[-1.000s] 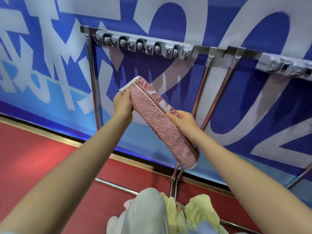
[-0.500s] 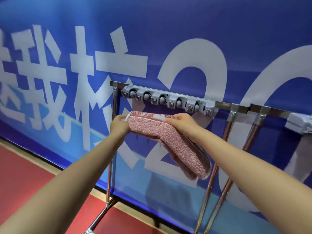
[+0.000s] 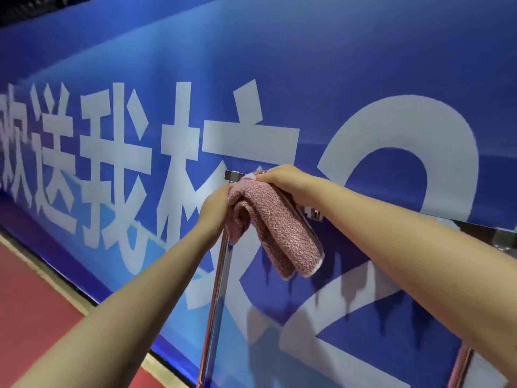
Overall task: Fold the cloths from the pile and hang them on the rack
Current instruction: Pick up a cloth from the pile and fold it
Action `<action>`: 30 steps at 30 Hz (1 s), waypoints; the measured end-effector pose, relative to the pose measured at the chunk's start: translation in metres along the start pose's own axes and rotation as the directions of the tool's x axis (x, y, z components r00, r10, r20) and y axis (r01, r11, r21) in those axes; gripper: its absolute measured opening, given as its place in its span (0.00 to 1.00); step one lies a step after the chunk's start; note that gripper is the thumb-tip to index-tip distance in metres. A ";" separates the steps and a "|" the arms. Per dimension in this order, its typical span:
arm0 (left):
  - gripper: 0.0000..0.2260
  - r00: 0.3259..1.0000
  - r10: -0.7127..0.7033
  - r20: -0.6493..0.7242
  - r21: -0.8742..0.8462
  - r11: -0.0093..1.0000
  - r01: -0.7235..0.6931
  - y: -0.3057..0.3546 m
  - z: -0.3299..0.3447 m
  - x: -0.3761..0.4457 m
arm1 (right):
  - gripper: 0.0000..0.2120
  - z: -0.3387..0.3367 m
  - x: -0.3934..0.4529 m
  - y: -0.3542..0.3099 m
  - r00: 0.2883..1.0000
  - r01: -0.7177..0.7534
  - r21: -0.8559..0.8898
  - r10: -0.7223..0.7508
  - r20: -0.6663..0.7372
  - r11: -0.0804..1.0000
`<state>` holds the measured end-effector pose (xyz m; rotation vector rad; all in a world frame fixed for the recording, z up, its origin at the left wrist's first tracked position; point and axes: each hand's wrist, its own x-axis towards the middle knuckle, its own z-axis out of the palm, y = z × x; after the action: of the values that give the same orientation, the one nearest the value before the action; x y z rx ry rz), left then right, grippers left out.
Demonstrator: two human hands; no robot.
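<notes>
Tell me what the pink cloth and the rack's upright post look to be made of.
Pink cloth: seemingly terry towelling, matte, with a nubby looped surface and a white edge. Rack post: apparently polished metal tube, since it carries bright streak reflections.

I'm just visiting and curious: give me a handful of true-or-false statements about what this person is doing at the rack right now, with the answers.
1. Both hands are on the pink cloth. True: the left hand and the right hand both hold it.
2. The cloth is spread out flat. False: it is folded and droops over the top bar of the rack.
3. The wall behind is a blue banner with white lettering. True.
4. The cloth is green. False: it is pink with a white edge.
5. The floor is red. True.
</notes>
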<state>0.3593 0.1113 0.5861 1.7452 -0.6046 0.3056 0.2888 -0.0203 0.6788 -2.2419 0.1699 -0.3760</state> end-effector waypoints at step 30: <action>0.20 0.977 -0.160 0.141 -0.495 0.843 0.209 -0.045 0.045 0.046 | 0.22 0.021 0.064 0.030 0.952 0.262 -0.681 -0.299 0.066 0.684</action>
<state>0.4168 0.0648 0.5605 1.2925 -0.5205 -0.0752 0.3568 -0.0402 0.6563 -3.0182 -0.0276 -0.6132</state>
